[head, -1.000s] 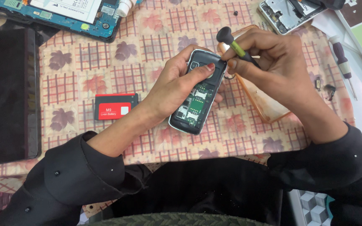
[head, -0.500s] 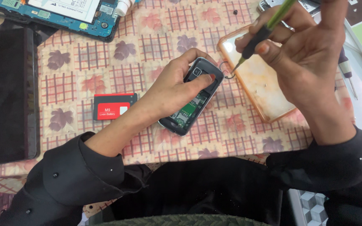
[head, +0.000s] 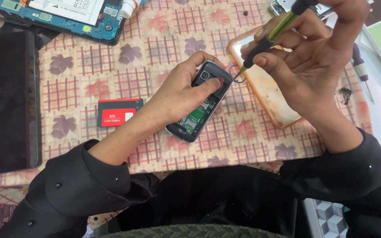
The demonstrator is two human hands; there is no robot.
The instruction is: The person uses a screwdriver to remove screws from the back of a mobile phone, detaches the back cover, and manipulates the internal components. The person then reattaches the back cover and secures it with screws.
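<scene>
My left hand (head: 179, 94) grips a small dark phone (head: 198, 108) with its back cover off, green board and slots showing, resting on the patterned tablecloth (head: 155, 48). My right hand (head: 314, 53) holds a green-and-black screwdriver (head: 272, 35) slanted down to the left. Its tip is at a small wire ring by the phone's upper right corner. A red and black battery (head: 119, 112) lies left of my left wrist.
A clear orange-rimmed phone case (head: 267, 94) lies under my right hand. A large black tablet (head: 5, 101) sits at the left edge. An opened blue device with a white battery (head: 67, 15) is at the top left. Another screwdriver (head: 361, 70) and parts lie at the right.
My right hand lifted the screwdriver off the phone, swung it up to the right, and now its tip has come down beside the phone's top corner. The phone tilted slightly.
</scene>
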